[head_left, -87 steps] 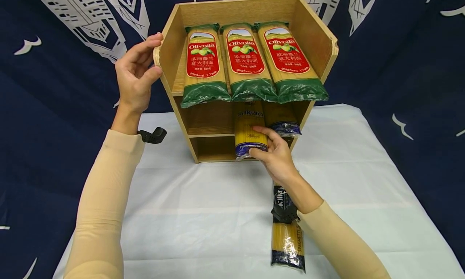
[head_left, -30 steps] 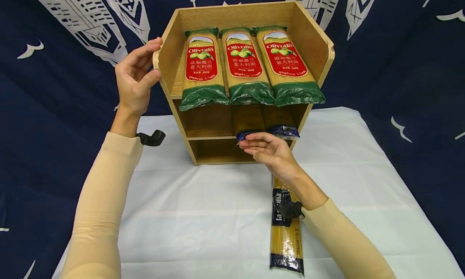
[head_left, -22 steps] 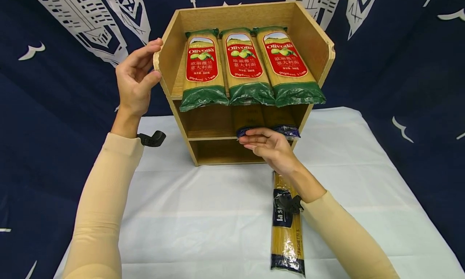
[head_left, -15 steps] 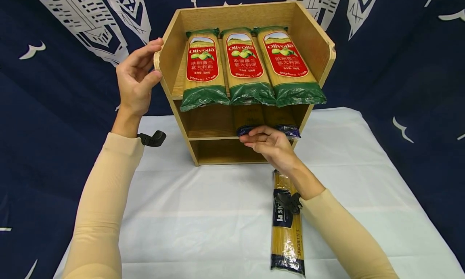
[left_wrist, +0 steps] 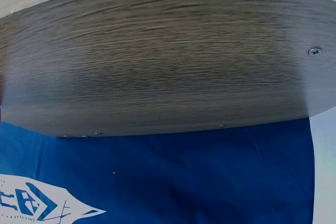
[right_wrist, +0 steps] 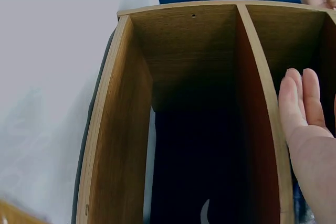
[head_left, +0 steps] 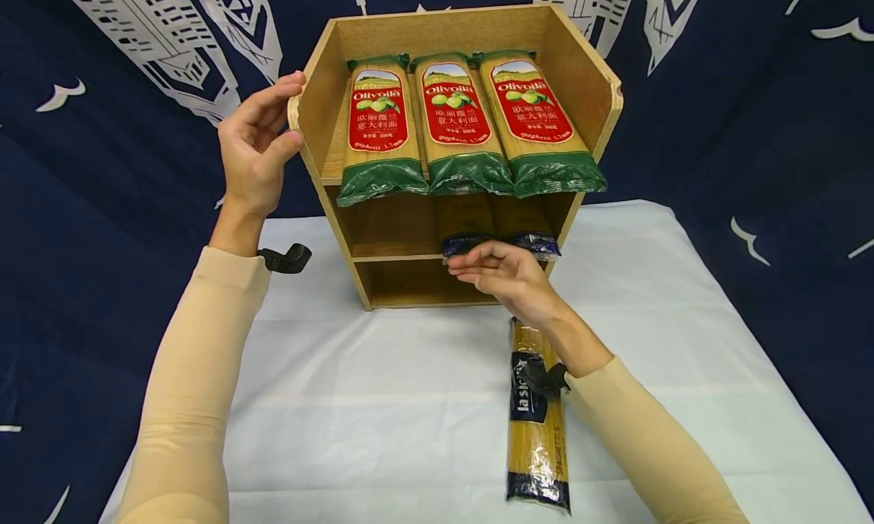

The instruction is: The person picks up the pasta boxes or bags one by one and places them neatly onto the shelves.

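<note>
In the head view, my left hand (head_left: 253,149) holds the left side panel of a wooden shelf (head_left: 317,130), fingertips and thumb on its edge. My right hand (head_left: 512,281) is at the middle level, fingers nearly straight, by the blue end of a yellow spaghetti packet (head_left: 466,221). Another blue-ended spaghetti packet (head_left: 536,243) lies to its right, partly behind the hand. Both packets sit in shadow under the top level. From the right wrist, the extended fingers of my right hand (right_wrist: 310,140) show at the middle compartment's opening. Whether they touch the packet cannot be told.
Three green-ended spaghetti packets (head_left: 457,122) lie side by side on the top level, jutting past its front. A La Sicilia-type spaghetti packet (head_left: 536,448) lies on the white tablecloth (head_left: 375,418), under my right wrist. Behind hangs a dark blue patterned cloth (head_left: 737,130).
The left of the two middle-level packets has slid deeper into the shelf. My right hand has let go of its end and straightened its fingers. My left hand has kept its place.
</note>
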`<state>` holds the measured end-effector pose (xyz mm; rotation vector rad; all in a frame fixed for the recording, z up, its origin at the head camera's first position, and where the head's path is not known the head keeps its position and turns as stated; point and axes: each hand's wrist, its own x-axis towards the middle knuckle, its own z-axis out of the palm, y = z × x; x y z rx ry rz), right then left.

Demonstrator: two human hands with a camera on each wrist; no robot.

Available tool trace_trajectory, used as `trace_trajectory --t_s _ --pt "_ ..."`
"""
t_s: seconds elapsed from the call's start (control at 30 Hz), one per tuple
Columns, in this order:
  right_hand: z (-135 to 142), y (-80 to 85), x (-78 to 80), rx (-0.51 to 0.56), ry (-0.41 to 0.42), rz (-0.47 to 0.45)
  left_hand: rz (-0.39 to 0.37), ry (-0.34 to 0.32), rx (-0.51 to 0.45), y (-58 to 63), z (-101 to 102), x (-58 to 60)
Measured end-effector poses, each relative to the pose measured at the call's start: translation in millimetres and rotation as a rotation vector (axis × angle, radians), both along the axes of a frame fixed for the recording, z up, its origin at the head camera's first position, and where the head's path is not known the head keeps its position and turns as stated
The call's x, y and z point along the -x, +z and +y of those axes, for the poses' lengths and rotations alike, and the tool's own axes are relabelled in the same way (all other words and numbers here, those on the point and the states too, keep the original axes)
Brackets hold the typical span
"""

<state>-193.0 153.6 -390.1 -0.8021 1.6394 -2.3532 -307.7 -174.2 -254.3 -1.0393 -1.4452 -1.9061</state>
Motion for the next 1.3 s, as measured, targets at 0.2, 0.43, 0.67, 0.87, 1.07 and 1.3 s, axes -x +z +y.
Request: trace_trajectory --t_s 0.2,0.43,0.67,0.87,1.07,1.3 --pt "10.6 3.5 -15.4 -0.036 0.027 0.038 -0.015 -0.006 -0.013 1.6 0.4 -0.6" --pt "24.9 5.4 -39.9 0.004 0.029 0.058 -0.024 0.002 -0.02 0.1 -1.7 -1.7" --pt "39.4 -0.8 -67.0 -0.041 -0.05 0.042 -0.023 -0.009 -0.029 -0.3 -1.0 -1.4" --pt "48.0 -11.6 -93.3 -0.209 -0.206 -0.04 -0.029 -0.018 -0.027 0.5 1.0 -1.5" --pt "53.1 -22.6 -116.7 -0.421 -0.374 -0.212 -0.032 -0.03 -0.044 -0.1 1.2 -1.5" --pt "56.2 -37.2 -143.1 -0.612 -0.505 -0.354 -0.037 -0.039 -0.054 -0.5 1.2 -0.8"
